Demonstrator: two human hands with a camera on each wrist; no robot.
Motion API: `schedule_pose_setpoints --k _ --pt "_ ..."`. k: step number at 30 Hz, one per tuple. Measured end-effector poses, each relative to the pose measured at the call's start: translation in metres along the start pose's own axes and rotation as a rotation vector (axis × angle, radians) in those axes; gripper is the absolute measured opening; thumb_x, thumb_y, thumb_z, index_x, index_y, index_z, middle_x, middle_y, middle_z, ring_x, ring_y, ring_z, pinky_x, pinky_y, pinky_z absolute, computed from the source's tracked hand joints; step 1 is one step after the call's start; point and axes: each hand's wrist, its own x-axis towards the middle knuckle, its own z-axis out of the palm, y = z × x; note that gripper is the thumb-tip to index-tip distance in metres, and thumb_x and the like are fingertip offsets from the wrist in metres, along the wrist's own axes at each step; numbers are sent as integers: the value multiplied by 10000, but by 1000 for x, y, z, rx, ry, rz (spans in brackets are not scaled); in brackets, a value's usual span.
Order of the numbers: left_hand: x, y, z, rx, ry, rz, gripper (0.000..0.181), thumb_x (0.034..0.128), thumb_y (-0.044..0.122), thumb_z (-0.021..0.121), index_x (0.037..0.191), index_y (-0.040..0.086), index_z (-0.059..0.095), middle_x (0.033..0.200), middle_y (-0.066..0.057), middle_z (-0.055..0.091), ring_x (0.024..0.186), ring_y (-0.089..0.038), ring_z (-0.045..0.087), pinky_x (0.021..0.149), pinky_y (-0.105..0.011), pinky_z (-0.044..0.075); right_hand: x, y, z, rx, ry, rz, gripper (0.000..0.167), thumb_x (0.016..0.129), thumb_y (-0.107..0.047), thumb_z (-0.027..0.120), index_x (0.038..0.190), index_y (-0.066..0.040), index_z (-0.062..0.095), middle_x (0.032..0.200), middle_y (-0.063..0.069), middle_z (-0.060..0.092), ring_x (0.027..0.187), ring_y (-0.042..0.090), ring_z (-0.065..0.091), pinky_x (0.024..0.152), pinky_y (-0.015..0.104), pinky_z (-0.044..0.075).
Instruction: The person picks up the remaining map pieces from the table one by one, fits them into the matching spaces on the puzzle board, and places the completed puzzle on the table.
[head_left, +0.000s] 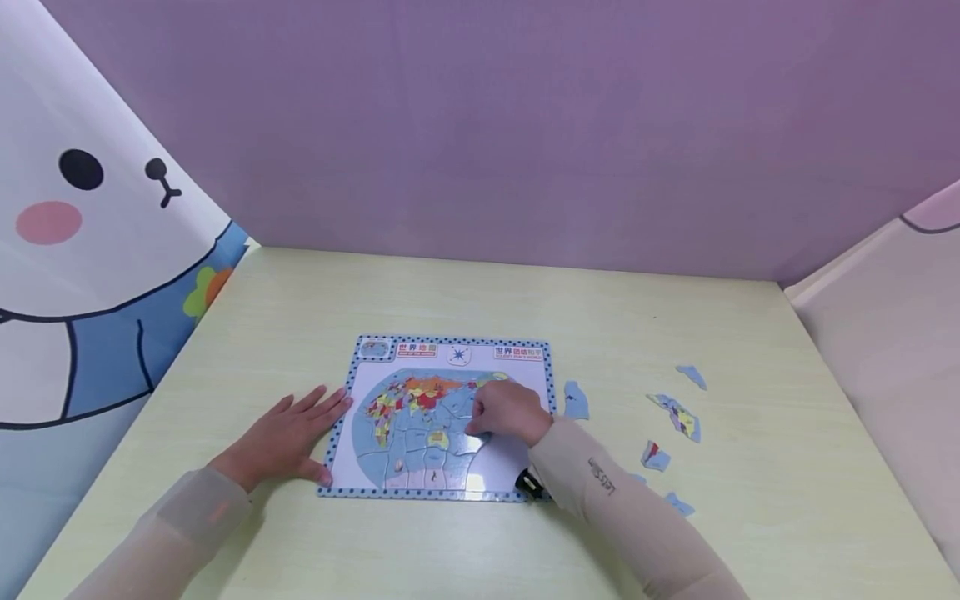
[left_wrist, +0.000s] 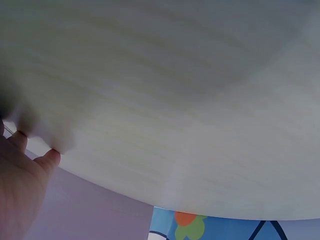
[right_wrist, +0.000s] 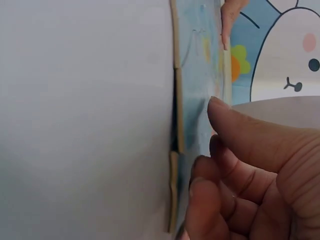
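Note:
A world-map jigsaw puzzle (head_left: 420,429) lies in a white tray with a blue dotted border (head_left: 442,496). My left hand (head_left: 288,437) rests at the tray's left edge, fingers spread; part of it shows in the left wrist view. Over the right part of the map is my right hand (head_left: 508,410), its fingers curled. In the right wrist view, the curled fingers (right_wrist: 205,200) are close to the puzzle surface and the thumb (right_wrist: 250,132) stands apart from them. No piece shows between them. One edge piece (right_wrist: 180,112) sits slightly raised above a dark gap.
Right of the tray lie several loose pieces: a blue one (head_left: 576,402), a yellow and purple one (head_left: 678,417), a red and blue one (head_left: 656,456), and small blue ones (head_left: 692,376). A purple wall (head_left: 487,133) stands behind the pale table (head_left: 315,292).

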Motion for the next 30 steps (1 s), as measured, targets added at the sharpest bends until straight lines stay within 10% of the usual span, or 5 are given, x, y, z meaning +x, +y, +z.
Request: schedule_pose_setpoints --k 14,30 --pt "-1 3 -3 -6 -4 -7 1125 644 710 682 1489 62 318 1537 -141 300 1408 -428 188 1059 -674 187 3 -6 3 -70 -20 6 211 787 -224 800 666 -184 632 707 -67 578 702 136 521 655 308 401" --pt "0 1 -1 -13 -9 -12 1120 650 703 688 1493 69 312 1539 -137 298 1409 -428 184 1060 -673 186 -2 9 -6 107 -24 -73 126 819 -198 768 758 -175 661 805 -70 606 771 140 534 702 287 434"
